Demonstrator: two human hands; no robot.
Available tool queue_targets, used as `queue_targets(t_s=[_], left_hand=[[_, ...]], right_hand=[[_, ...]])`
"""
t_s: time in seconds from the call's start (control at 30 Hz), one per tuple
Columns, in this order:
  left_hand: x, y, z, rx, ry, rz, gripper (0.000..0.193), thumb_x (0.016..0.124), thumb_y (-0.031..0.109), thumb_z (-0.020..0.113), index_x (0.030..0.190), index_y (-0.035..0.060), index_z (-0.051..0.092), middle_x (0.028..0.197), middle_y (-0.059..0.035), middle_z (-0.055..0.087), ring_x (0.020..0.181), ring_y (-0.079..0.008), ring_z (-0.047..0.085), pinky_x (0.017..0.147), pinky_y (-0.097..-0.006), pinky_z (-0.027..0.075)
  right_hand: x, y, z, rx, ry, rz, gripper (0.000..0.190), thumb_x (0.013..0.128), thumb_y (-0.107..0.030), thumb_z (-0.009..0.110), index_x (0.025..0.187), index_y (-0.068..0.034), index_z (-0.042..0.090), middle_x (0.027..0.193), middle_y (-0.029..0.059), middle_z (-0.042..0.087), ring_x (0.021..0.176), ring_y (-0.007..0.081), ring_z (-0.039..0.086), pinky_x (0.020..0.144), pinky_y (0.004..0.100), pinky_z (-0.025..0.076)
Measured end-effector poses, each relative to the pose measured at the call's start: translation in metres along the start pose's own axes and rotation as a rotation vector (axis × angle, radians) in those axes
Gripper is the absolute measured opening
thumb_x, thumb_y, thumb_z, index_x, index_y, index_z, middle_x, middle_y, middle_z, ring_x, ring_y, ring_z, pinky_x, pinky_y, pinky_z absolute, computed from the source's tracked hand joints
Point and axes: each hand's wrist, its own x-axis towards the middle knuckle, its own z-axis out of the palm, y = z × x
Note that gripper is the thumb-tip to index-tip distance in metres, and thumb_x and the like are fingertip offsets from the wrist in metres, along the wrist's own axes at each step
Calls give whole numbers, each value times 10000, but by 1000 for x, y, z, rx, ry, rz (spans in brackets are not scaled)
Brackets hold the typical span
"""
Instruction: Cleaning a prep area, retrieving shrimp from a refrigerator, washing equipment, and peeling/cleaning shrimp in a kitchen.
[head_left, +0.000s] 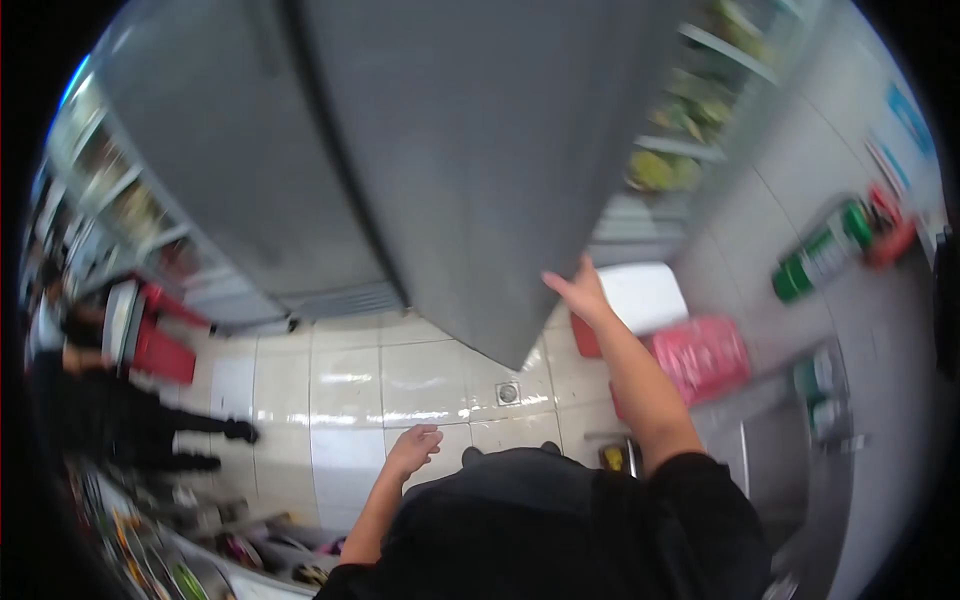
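My right hand (586, 294) grips the free edge of a grey metal door (465, 187), which stands swung out toward me. My thumb rests on its front face, and the other fingers are partly hidden at the edge. Beyond that edge, white shelves (679, 147) hold leafy, yellow-green produce (661, 171), blurred. A second grey door (225, 165) lies flat to the left, above a vent grille (349, 300). My left hand (412, 451) hangs over the tiled floor near my waist, holding nothing, its fingers loosely bent and apart.
A white-lidded bin (643, 296) and a red plastic crate (701, 358) stand right of the door. A green cylinder (821, 251) is by the wall. A person in black (112, 412) stands left, near a red container (161, 341). The floor has a drain (508, 394).
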Motion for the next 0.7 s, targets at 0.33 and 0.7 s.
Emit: queue_targets(t_s=[0.33,0.7], left_hand=[[48,57,81,215,-184,-37,491,887,332,607,1242,2,529,1037,-95,634,910,-203,643,714,-316,512],[58,68,217,554,-228,205,431,860,359,613,1098,0,634,996,-147,670,852,-232,657,715,-371,524]], right_hand=[[-128,-9,-42,289,185,264,442,873,-254,671,1222,-8,555,1113,164,630,1007,233,638,859,330,508],[-409,54,-295,485,947,463,417,919,-293,573,1277,-83,539,1213,73,565,937,165,561,814,315,448]])
